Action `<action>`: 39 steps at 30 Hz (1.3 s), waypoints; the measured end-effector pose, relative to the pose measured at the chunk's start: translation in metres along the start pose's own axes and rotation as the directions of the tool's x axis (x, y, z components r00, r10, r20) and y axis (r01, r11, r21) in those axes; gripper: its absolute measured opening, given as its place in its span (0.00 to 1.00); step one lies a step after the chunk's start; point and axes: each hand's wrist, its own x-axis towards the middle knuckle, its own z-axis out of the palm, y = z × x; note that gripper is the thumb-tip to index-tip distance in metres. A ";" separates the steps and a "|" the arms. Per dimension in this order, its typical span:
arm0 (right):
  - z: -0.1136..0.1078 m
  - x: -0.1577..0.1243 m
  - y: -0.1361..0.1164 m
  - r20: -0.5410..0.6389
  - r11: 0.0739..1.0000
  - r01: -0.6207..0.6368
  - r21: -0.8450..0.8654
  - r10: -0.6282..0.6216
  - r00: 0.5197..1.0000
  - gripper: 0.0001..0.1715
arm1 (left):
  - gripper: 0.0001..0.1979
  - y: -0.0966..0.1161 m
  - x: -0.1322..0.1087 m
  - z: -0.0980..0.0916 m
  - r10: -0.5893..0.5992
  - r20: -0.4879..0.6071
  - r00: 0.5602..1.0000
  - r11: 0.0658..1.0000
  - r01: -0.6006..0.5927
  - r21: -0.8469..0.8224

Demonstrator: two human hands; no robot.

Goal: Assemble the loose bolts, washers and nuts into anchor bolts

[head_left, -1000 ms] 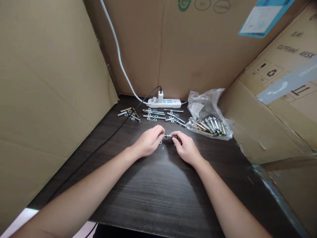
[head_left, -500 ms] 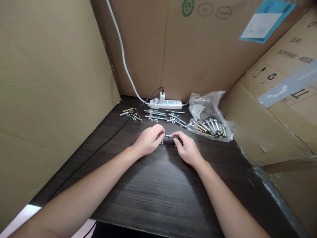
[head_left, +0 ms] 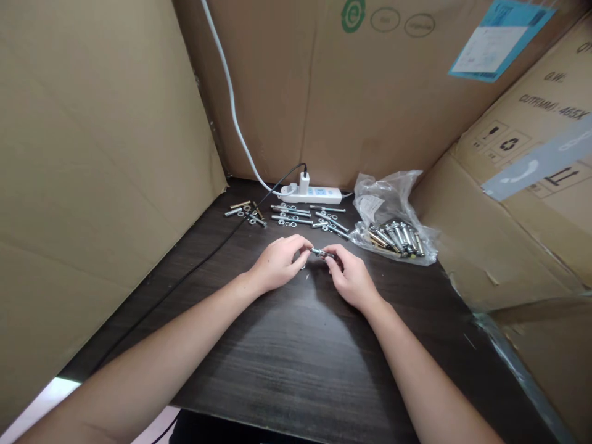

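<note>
A person's two bare hands meet over the middle of the dark worktop [head_left: 296, 364], with a small silver bolt [head_left: 318, 251] held between them. The left hand [head_left: 279, 262] has its thumb and fingers drawn narrow at the bolt's left end; the right hand [head_left: 352, 276] grips the right end, its fingers curled in. Only the middle of the bolt shows (both ends are hidden by fingertips), and it lies roughly level, pointing from left to right. Just below the left fingertips a pale washer [head_left: 303, 267] rests on the worktop, partly covered. Farther off, long bolts [head_left: 292, 219] lie in rows with nuts and rings among them, and to their left is a looser group of short bolts and sleeves [head_left: 245, 211], some silver, some brass-coloured. At the far right a clear plastic bag [head_left: 370, 185] holds a heap of metal bolts [head_left: 400, 237]. A white power strip [head_left: 330, 195] sits behind the rows, near the far cardboard wall [head_left: 263, 92], with a white plug [head_left: 304, 183] standing in it. A black cable [head_left: 185, 271] runs from that plug across the worktop toward the near left.
</note>
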 end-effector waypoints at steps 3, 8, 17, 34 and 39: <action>0.000 0.000 0.000 0.005 1.000 0.004 0.001 -0.004 1.000 0.11 | 0.09 0.000 0.000 0.000 0.016 0.003 1.000 1.000 -0.016 0.010; 0.000 0.000 -0.001 0.014 1.000 0.007 -0.004 -0.007 1.000 0.11 | 0.07 0.000 0.001 0.000 0.014 0.023 1.000 1.000 -0.014 0.001; -0.001 0.000 -0.002 0.009 1.000 0.012 -0.012 -0.012 1.000 0.11 | 0.07 0.001 0.000 -0.001 0.010 0.031 0.999 1.000 -0.011 0.020; 0.001 -0.001 -0.003 0.008 1.000 0.010 -0.003 -0.010 1.000 0.11 | 0.04 0.003 -0.001 -0.002 0.010 -0.011 1.000 1.000 -0.010 0.023; 0.001 -0.001 -0.004 0.007 1.000 0.013 -0.003 -0.013 1.000 0.11 | 0.05 0.003 -0.002 0.000 -0.007 -0.002 1.000 1.000 0.007 -0.006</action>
